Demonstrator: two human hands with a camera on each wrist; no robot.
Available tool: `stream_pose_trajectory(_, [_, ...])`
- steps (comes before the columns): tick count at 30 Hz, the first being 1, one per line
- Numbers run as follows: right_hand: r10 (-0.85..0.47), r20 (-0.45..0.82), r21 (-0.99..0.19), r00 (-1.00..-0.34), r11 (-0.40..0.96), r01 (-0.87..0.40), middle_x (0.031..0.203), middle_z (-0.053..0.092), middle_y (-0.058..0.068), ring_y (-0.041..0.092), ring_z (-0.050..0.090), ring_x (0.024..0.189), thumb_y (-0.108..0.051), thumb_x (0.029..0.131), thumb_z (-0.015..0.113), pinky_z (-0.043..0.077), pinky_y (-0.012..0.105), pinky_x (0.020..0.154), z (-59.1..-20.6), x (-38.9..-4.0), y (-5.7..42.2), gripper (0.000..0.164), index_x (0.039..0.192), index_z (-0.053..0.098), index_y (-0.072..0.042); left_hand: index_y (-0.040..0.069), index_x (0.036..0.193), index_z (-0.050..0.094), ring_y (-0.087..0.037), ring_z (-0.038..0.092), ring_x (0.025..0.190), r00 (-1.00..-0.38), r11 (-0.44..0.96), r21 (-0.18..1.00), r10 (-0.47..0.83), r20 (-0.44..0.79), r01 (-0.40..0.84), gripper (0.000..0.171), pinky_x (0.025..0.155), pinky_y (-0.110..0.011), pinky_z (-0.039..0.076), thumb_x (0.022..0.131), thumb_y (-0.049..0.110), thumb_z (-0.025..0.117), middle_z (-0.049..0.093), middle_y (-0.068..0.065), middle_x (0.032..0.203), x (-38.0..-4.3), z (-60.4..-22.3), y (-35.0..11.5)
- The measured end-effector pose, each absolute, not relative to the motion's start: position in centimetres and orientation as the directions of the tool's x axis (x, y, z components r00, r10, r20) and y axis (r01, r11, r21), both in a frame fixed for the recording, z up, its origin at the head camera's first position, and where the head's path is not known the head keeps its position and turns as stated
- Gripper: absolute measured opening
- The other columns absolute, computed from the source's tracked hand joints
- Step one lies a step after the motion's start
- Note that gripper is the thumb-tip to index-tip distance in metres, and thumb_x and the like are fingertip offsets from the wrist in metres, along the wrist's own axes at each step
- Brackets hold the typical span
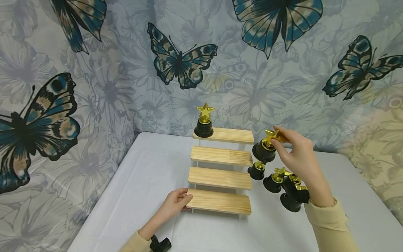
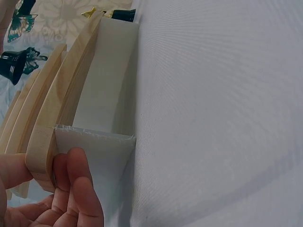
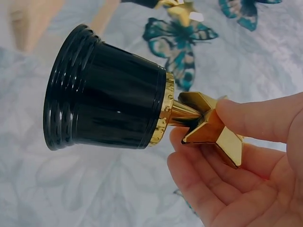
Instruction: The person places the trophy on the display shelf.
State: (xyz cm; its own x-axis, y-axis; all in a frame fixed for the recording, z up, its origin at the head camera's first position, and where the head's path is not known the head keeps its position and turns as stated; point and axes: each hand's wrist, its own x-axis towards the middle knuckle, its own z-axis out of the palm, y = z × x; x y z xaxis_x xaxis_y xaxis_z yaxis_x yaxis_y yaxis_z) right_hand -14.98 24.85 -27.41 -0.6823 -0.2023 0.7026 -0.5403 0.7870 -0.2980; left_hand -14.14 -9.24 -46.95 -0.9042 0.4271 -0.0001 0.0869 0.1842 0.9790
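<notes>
My right hand pinches the gold star of a small trophy and holds it beside the right end of the stepped wooden rack. In the right wrist view, the trophy's black base points away from the palm, with thumb and fingers on the star. My left hand grips the left end of the lowest board, thumb on top and fingers beneath; the left wrist view shows this board edge between them. Another star trophy stands upright on the top board's left end.
Several more trophies, among them a small one and a star one, stand on the white table right of the rack. A black strap piece shows by the left sleeve. Butterfly-print cloth hangs behind.
</notes>
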Motion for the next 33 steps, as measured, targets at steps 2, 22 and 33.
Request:
stream_pose_trajectory(2, [-0.206, 0.702, -0.306, -0.682, 0.778, -0.549, 0.106, 0.064, 0.016, 0.026, 0.06, 0.085, 0.006, 0.08, 0.068, 0.037, 0.004, 0.08, -26.9, -15.3, 24.3, 0.042, 0.121, 0.059, 0.003, -0.021, 0.125, 0.041, -0.019, 0.065, 0.073, -0.903, 0.178, 0.98, 0.43, 0.0, 0.085, 0.049, 0.062, -0.036, 0.055, 0.096, 0.017, 0.053, 0.061, -0.007, 0.085, -14.0, -46.7, -9.2])
stream_pose_trajectory(22, [-0.302, 0.621, -0.439, -0.724, 0.631, -0.64, 0.107, 0.062, 0.017, 0.025, 0.06, 0.092, -0.001, 0.089, 0.061, 0.049, 0.024, 0.085, -25.6, -20.9, 20.3, 0.038, 0.126, 0.054, 0.005, -0.019, 0.124, 0.043, -0.017, 0.065, 0.071, -0.908, 0.178, 0.98, 0.418, 0.003, 0.086, 0.051, 0.061, -0.033, 0.056, 0.095, 0.021, 0.055, 0.062, -0.008, 0.085, -14.2, -47.1, -9.3])
stream_pose_trajectory(33, [-0.335, 0.518, -0.528, -0.787, 0.599, -0.602, 0.109, 0.061, 0.019, 0.028, 0.06, 0.092, -0.006, 0.091, 0.06, 0.049, 0.041, 0.085, -25.8, -23.4, 19.3, 0.038, 0.127, 0.053, 0.004, -0.021, 0.124, 0.041, -0.014, 0.064, 0.071, -0.901, 0.191, 0.975, 0.433, 0.021, 0.114, 0.054, 0.06, -0.03, 0.055, 0.095, 0.023, 0.054, 0.062, -0.008, 0.085, -14.2, -47.1, -9.3])
